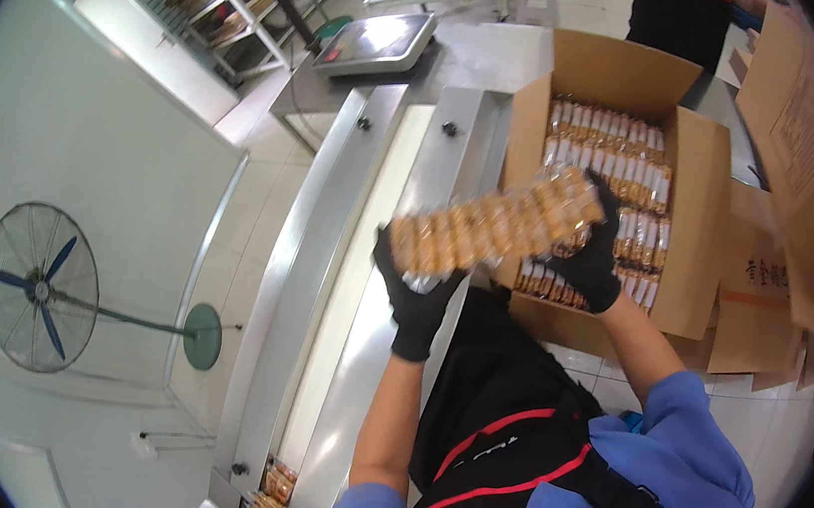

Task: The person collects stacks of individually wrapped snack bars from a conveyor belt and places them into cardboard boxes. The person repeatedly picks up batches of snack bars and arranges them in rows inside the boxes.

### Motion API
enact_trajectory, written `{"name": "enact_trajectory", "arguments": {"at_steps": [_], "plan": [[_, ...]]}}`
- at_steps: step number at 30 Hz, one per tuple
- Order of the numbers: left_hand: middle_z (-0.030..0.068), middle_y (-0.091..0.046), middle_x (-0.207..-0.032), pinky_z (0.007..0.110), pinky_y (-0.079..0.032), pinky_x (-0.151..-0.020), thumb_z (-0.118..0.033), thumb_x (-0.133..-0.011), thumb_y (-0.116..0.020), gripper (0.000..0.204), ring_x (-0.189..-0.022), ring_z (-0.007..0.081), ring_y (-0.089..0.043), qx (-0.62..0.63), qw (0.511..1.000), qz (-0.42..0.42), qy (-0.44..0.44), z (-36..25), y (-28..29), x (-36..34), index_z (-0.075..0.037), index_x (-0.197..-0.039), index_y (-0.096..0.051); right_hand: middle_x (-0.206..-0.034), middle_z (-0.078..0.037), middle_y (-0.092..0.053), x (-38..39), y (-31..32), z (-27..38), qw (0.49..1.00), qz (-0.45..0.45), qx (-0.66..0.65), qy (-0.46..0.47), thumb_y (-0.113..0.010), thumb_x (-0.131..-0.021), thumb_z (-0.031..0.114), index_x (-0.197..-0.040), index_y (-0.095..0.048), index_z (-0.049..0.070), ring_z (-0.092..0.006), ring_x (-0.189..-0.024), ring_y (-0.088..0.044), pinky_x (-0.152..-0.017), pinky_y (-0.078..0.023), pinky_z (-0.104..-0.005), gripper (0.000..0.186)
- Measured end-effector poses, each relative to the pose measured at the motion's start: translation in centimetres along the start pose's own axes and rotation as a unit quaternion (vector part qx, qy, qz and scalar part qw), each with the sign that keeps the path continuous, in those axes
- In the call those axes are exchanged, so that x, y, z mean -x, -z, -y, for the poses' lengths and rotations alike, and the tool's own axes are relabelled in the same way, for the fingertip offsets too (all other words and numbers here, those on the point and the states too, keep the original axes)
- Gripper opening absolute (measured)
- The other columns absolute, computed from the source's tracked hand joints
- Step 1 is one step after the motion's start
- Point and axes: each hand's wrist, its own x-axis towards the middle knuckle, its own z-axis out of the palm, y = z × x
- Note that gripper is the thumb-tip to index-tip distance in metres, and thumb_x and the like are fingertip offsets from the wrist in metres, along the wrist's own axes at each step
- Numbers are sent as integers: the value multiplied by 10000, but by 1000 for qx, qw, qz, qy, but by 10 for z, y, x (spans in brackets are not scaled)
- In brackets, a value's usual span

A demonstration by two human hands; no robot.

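Between my two black-gloved hands is a long row of clear-wrapped, golden-brown snack packets [496, 222], pressed side by side and tilted up to the right. My left hand [414, 300] grips the lower left end, over the edge of the metal conveyor. My right hand [595, 260] clasps the other end, above the near side of an open cardboard box [697, 217]. Inside the box, similar wrapped packets [646, 181] stand upright in several rows. The held row and my right hand hide part of them.
A steel conveyor with a pale belt [357, 248] runs to my left, with more packets [269, 499] at its near end. Beyond are a bench scale [376, 42] and a steel table [490, 58]. Flattened cartons [767, 265] lean at right; a floor fan [42, 288] stands far left.
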Motion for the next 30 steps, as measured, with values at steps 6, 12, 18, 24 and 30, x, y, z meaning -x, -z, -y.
{"name": "enact_trajectory", "arguments": {"at_steps": [6, 12, 18, 24, 30], "plan": [[199, -425, -1393, 463, -380, -1101, -300, -691, -930, 1145, -1310, 346, -432, 75, 979, 83, -169, -23, -195, -131, 15, -1544, -233, -1415, -167, -484, -59, 93, -111, 980, -177, 80, -35, -939, -689, 221, -1470, -336, 23, -282, -1309, -485, -1087, -418, -416, 1006], [278, -371, -1462, 505, -342, -1115, -504, -686, -876, 1231, -1351, 433, -365, 8, 976, 179, -127, -4, -321, -156, -39, -1576, -164, -1396, -200, -513, -68, 124, -186, 952, -165, 187, -176, -933, -691, 291, -1491, -330, 21, -331, -1299, -512, -1079, -422, -446, 1037], [361, -204, -1562, 555, -235, -1168, -697, -774, -709, 1204, -1458, 499, -209, -258, 928, 270, -19, -3, -356, -152, -34, -1589, -120, -1513, -292, -350, -88, 111, -185, 868, 52, 378, -318, -711, -839, 579, -1530, -283, -8, -448, -1391, -363, -1115, -323, -547, 1003], [345, -103, -1606, 567, -151, -1195, -695, -813, -663, 1107, -1499, 498, -107, -283, 923, 223, -132, 26, -374, -145, -56, -1585, -193, -1616, -292, -135, -59, 86, -218, 852, 49, 468, -229, -615, -902, 608, -1571, -211, 14, -487, -1483, -140, -1163, -141, -646, 982], [277, -319, -1546, 534, -217, -1170, -372, -890, -751, 789, -1431, 441, -285, -168, 963, 157, -142, 9, -248, -52, -44, -1515, -398, -1462, -265, -426, 47, 127, -117, 940, 35, 285, -184, -754, -851, 260, -1443, -440, 18, -433, -1350, -388, -1118, -302, -537, 712]]}}
